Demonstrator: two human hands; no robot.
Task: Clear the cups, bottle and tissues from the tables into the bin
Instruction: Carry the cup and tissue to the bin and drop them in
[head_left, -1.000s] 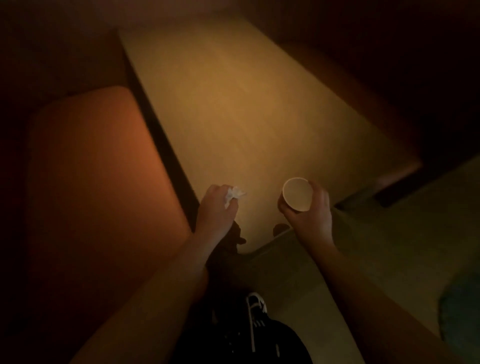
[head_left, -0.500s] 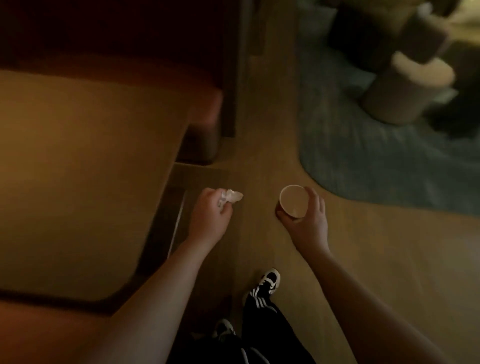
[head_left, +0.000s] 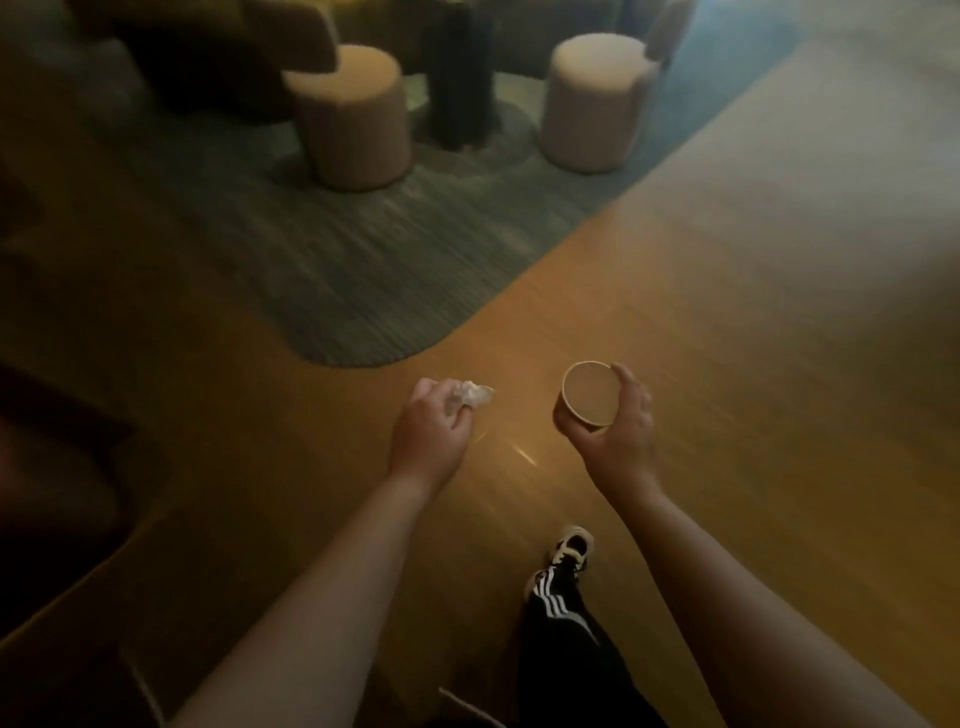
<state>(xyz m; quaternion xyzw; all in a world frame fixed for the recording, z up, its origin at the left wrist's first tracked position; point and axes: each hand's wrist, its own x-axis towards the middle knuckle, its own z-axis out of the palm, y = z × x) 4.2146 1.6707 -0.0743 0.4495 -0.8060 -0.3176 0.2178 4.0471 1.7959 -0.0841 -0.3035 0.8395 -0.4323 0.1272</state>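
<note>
My left hand (head_left: 434, 428) is curled round a crumpled white tissue (head_left: 475, 392), which sticks out past the fingers. My right hand (head_left: 621, 428) grips a brown paper cup (head_left: 589, 393) from the side, its open mouth facing up toward the camera. Both hands hang over the wooden floor (head_left: 701, 312) at about the same height, roughly a hand's width apart. No bin or bottle is in view.
A grey-blue rug (head_left: 374, 270) lies ahead with two round stools (head_left: 350, 117) (head_left: 597, 101) and a dark table pedestal (head_left: 460, 78) on it. Dark furniture (head_left: 57, 467) stands at the left. My leg and shoe (head_left: 569, 553) step forward below.
The view has swung away from the table and bench toward the open floor and rug. Both hands keep the same hold on tissue and cup.
</note>
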